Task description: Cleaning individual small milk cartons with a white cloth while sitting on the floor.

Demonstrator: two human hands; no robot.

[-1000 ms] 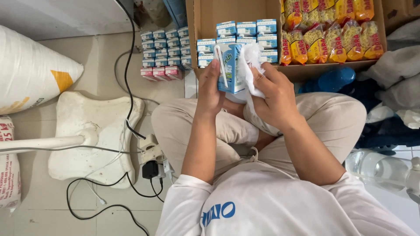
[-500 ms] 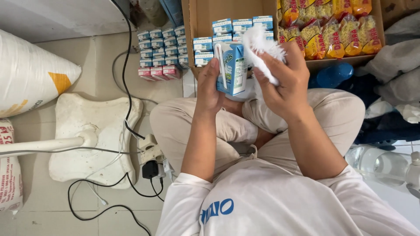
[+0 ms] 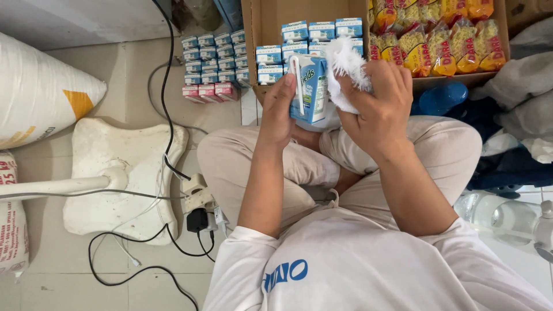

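Here, a person sits cross-legged on a tiled floor [image 3: 52, 270], both hands raised over the lap. The left hand [image 3: 278, 109] is curled around a small blue-and-white drink carton [image 3: 309, 86], thumb along its near side, a wrapped straw showing on the face turned to the camera. The right hand [image 3: 379, 106] is bunched around a fluffy white cloth [image 3: 345, 63], pressing it against the carton's right side; cloth and carton touch.

Just beyond the carton, an open cardboard box [image 3: 262, 23] holds rows of matching cartons [image 3: 322, 31] on its left side and yellow-and-orange snack packets [image 3: 443, 40] on its right. The box's near wall stands directly behind the raised hands, and its left flap rises just left of the carton. To the left of the box, more small cartons [image 3: 216, 57] stand stacked on the floor, with a row of pink ones along their near edge.

Left of the person's knee lies a white fan base [image 3: 115, 173], its pole running off to the left, with a black cable [image 3: 164, 86] crossing it toward a power strip [image 3: 199, 204] beside the thigh. A large white sack [image 3: 40, 92] lies farther left. To the right of the box are a blue lid-like object [image 3: 443, 98], heaped dark and grey cloth [image 3: 512, 167] and clear plastic bottles [image 3: 501, 216] near the right knee. Bare tile shows only at the near left and between the fan base and the stacked cartons.
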